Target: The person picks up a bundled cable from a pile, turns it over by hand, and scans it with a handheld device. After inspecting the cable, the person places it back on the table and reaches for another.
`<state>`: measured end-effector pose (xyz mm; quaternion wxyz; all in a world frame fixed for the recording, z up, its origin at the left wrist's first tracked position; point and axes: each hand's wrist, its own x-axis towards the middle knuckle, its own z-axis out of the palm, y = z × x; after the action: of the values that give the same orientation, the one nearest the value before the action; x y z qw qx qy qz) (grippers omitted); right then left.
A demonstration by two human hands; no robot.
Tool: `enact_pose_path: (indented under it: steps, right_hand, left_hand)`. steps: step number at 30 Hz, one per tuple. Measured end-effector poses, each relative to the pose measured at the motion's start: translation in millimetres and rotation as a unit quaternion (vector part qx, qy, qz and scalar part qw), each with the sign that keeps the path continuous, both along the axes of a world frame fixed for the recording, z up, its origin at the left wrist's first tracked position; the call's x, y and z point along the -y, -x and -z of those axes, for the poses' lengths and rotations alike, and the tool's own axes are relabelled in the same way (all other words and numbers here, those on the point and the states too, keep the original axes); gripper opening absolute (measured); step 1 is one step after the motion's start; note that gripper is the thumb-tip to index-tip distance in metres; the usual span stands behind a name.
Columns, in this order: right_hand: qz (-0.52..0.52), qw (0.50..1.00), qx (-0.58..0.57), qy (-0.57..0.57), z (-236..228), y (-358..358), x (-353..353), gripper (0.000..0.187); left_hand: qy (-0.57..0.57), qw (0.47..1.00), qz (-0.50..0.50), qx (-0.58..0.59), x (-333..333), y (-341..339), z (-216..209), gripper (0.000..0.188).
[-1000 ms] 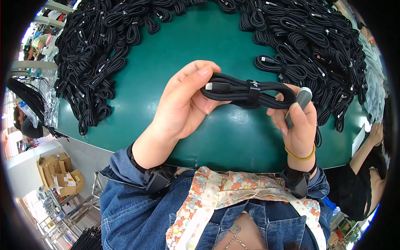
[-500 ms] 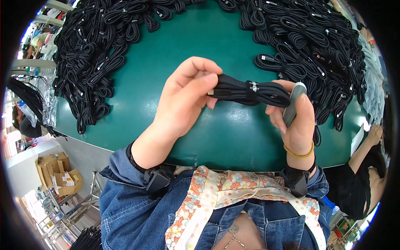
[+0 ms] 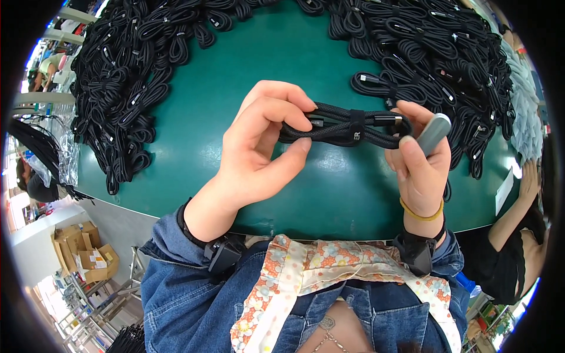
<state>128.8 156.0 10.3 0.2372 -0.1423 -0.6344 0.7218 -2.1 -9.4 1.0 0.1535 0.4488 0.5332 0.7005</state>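
Observation:
A coiled black braided cable point(image 3: 356, 125) is stretched level between my two hands above the table. A black strap wraps its middle, and a metal connector tip shows near the right end. My left hand point(image 3: 250, 153) pinches the left end of the bundle between thumb and fingers. On the other end, my right hand point(image 3: 425, 170) grips the coil with thumb and fingertips. The same hand also keeps a grey tool point(image 3: 434, 134) with a rounded end against its palm side; the rest of the tool is hidden by the fingers.
Heaps of coiled black cables lie along the left point(image 3: 118, 88) and right point(image 3: 424, 53) of the green table point(image 3: 282, 194). Cardboard boxes point(image 3: 88, 253) stand at the lower left. Another person's arm point(image 3: 512, 206) rests at the right edge.
The cable bundle has been turned over, so its strap and connector now face differently. My left fingers have opened wider around its end, and the grey tool has tilted outward to the right.

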Motion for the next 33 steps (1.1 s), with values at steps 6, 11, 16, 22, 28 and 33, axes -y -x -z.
enact_pose_path:
  steps: [6, 11, 16, 22, 28, 33]
  right_hand:
    - [-0.071, 0.994, 0.062, 0.050, 2, -1, -5, 0.031]
    - [-0.013, 0.990, 0.049, 0.128, -9, 3, 3, 0.023]
    - [-0.105, 0.987, 0.093, 0.078, -10, -3, -10, 0.019]
    - [-0.267, 0.939, 0.213, -0.043, -16, 0, -8, 0.009]
    - [0.011, 0.959, -0.144, 0.243, -19, 1, -31, 0.023]
    - [0.060, 0.969, -0.102, 0.219, -14, 1, -28, 0.025]
  left_hand:
    - [-0.012, 0.999, 0.027, 0.034, 2, 4, -4, 0.024]
    - [-0.004, 0.999, 0.025, 0.040, 1, 3, -5, 0.023]
    - [0.035, 0.985, 0.003, 0.166, 4, 16, 0, 0.023]
    - [0.273, 0.955, -0.059, -0.093, -1, 17, 13, 0.024]
    - [0.356, 0.900, -0.092, -0.235, -2, 5, 6, 0.025]
    - [0.418, 0.858, -0.042, -0.297, -1, 6, 5, 0.026]
